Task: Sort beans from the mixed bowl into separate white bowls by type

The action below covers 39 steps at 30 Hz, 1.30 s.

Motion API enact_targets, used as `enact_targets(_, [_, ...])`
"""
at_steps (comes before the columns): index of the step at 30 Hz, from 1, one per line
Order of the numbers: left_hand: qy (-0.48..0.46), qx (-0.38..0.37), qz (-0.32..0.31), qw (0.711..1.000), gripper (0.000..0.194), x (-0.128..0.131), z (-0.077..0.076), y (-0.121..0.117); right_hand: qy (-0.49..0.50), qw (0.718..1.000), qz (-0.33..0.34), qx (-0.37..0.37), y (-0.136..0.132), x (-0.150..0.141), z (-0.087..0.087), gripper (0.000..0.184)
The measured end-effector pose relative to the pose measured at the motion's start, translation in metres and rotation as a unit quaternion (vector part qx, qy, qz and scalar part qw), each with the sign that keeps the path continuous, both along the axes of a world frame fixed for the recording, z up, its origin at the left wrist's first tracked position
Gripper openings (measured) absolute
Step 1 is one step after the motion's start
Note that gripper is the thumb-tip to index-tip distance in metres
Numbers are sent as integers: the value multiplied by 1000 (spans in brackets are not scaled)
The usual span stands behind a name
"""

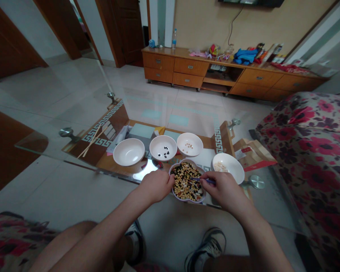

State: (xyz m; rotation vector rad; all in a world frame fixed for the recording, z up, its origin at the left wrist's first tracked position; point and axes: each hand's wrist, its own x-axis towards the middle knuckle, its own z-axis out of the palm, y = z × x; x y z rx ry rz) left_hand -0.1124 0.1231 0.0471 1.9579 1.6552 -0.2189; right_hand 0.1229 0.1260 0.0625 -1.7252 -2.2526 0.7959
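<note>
My left hand (pixel 156 186) is closed on the left rim of a scalloped bowl (pixel 204 197) at the front of the glass table. Inside that bowl lie mixed beans (pixel 184 180), yellow and black, with some pale flat pieces. Between the fingers of my right hand (pixel 223 189) are slim bluish-purple tweezers (pixel 209 181), their tips down among the beans. Behind stand a white bowl (pixel 163 139) with several black beans and another white bowl (pixel 189 136) with several light beans. To the right, pale pieces lie in a third white bowl (pixel 238 170), partly behind my right hand.
An empty-looking white bowl (pixel 129 151) stands at the left, with wooden chopsticks (pixel 92 143) farther left. Beneath the glass tabletop (pixel 53 145) is a shelf with papers. A paper bag (pixel 253 153) stands at the right, near the flowered sofa (pixel 314 139).
</note>
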Motion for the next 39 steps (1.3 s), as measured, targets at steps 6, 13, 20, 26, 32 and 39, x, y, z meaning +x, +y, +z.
enact_targets(6, [-1, 3, -12, 1000, 65, 0, -2, 0, 1, 1000, -17, 27, 0, 2, -2, 27])
enact_targets(13, [0, 2, -6, 1000, 64, -1, -2, 0, 55, 998, -7, 31, -3, -12, -1, 28])
enact_targets(20, [1, 5, -9, 1000, 64, 0, 1, 0, 55, 998, 34, 4, -6, -19, -3, 24])
enact_targets(26, [4, 6, -8, 1000, 65, 0, -1, -1, 41, 999, 16, -30, -7, -11, -1, 22])
enact_targets(32, [0, 9, -6, 1000, 65, 0, -3, -1, 25, 999, 19, -42, -8, -10, -1, 22])
enact_targets(39, [2, 1, 0, 1000, 64, 0, -1, -1, 26, 997, 47, -50, -8, -10, -4, 21])
